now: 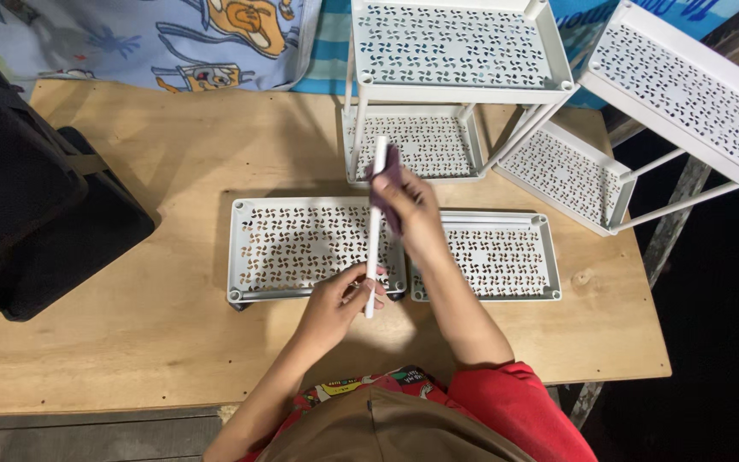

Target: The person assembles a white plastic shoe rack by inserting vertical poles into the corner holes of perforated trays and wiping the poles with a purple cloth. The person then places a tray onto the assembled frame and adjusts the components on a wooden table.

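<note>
My left hand (338, 299) grips the near end of a thin white rod (375, 224) that points away from me over the table. My right hand (410, 212) holds a dark purple cloth (387, 175) wrapped against the rod's far part. Under the hands lie two flat white perforated shelf trays, the left tray (284, 248) and the right tray (506, 257), side by side on the wooden table (164, 334).
Two assembled white two-tier racks stand at the back: one upright rack (455, 51) and one tilted rack (686, 94) hanging past the table's right edge. A black bag (27, 205) sits at the left. Patterned fabric (173, 43) lies behind the table.
</note>
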